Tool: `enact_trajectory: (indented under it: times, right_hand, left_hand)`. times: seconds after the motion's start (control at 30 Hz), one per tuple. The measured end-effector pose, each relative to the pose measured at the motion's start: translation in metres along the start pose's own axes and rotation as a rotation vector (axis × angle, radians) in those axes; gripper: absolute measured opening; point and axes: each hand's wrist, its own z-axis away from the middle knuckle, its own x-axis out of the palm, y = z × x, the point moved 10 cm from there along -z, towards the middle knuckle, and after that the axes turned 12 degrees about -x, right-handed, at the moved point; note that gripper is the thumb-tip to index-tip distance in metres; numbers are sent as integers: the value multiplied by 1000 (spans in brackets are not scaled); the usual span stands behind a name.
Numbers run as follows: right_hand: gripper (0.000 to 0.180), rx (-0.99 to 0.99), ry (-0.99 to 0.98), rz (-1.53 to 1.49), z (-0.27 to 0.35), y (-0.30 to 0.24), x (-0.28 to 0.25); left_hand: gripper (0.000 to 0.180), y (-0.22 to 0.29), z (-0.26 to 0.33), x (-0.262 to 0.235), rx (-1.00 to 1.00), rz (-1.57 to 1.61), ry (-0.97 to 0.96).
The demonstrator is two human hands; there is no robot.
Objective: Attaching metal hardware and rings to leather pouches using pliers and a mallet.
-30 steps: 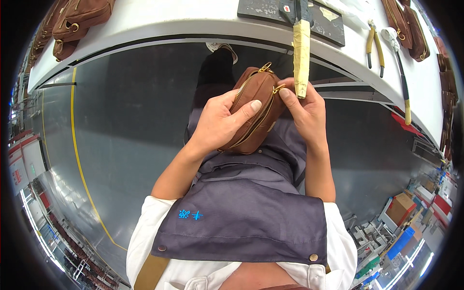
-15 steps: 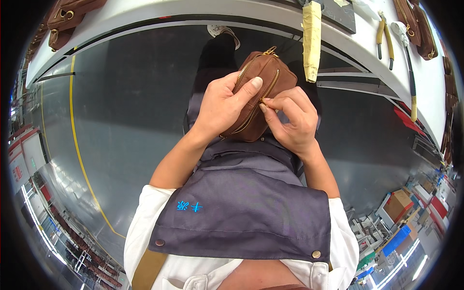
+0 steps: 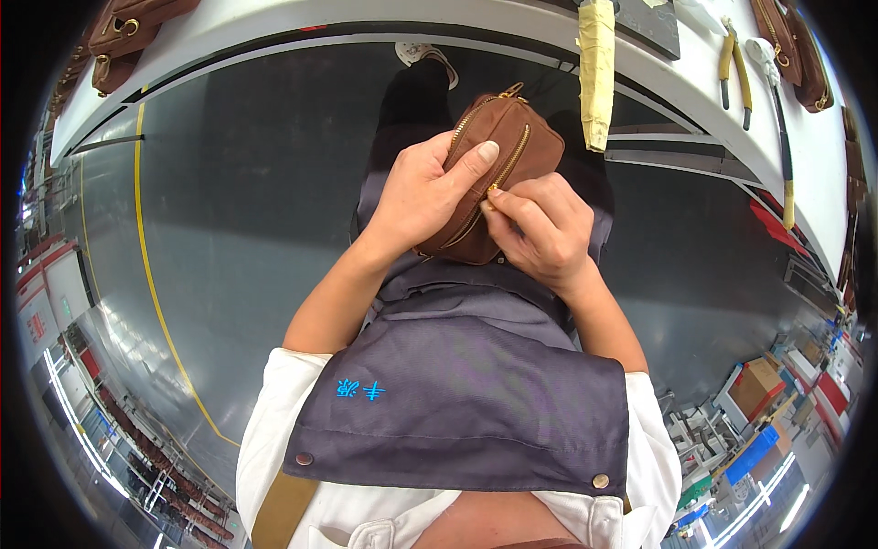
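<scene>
A small brown zippered bag (image 3: pixel 526 137) with gold-coloured zips is held up over my lap. My left hand (image 3: pixel 425 197) wraps round its left side, thumb lying on the front panel and the other fingers hidden behind. With thumb and forefinger, my right hand (image 3: pixel 541 224) pinches the gold zipper pull (image 3: pixel 492 189) of the slanting front zip (image 3: pixel 512 157). A second zip (image 3: pixel 465 123) runs along the bag's upper left edge, its puller at the top end.
A white worktable (image 3: pixel 366 20) curves across the far side. A tape-wrapped handle (image 3: pixel 596 82) juts over its edge. Yellow-handled pliers (image 3: pixel 734 73) and a white-headed tool (image 3: pixel 773 91) lie at right. More brown bags (image 3: pixel 128 41) sit at far left and far right.
My right hand has shifted slightly left and down along the front zip, with the zipper pull in its fingers. My left hand keeps its hold on the bag.
</scene>
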Motion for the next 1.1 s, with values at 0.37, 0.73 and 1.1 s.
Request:
enact_trajectory:
  times: [0.37, 0.73, 1.1]
  right_hand:
    - [34, 703, 85, -494, 48, 108, 39]
    - [53, 1113, -327, -731, 118, 105, 100]
    - [20, 624, -50, -37, 48, 88, 14]
  left_hand:
    - [39, 14, 1, -4, -118, -73, -338]
    - [39, -28, -19, -21, -348, 555, -270]
    - [41, -13, -10, -14, -255, 371, -307]
